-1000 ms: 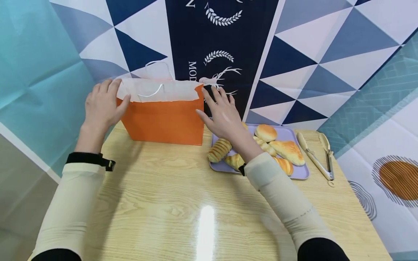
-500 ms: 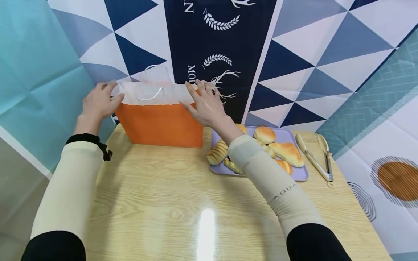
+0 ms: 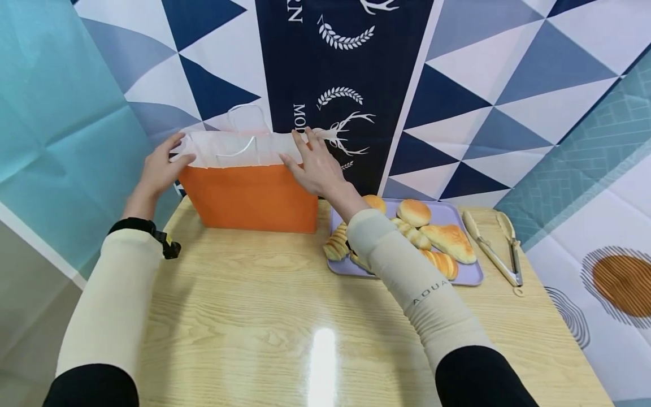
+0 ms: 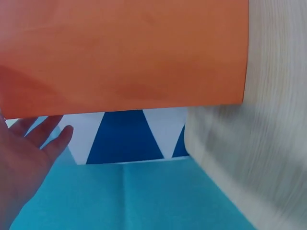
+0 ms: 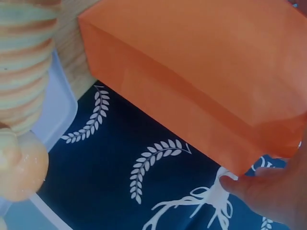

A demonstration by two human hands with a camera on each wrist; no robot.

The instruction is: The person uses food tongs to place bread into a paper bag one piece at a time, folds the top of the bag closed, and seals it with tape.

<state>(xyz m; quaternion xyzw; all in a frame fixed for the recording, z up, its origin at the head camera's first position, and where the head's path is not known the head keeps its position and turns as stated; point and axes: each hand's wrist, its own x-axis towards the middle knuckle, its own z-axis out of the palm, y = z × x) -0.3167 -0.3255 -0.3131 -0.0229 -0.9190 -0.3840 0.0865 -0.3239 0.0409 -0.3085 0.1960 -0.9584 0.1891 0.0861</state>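
Observation:
An orange paper bag stands upright on the table, its white inside showing at the mouth and thin white handles at the rim. My left hand is at the bag's upper left edge, thumb toward the front, fingers extended by the side. In the left wrist view its fingers are spread and partly hidden by the orange panel. At the upper right corner, my right hand rests with fingers fairly straight over the rim, the thumb in front. The right wrist view shows part of that hand beside the bag's corner.
Right of the bag, a lilac tray holds several breads, among them a round bun and a flat pastry. Tongs lie beyond it. A patterned cloth hangs close behind; the wooden table extends in front.
My right hand has moved left, from beside the bag's right edge onto its upper right corner. The left hand has shifted slightly at the left edge; the bag stays in place.

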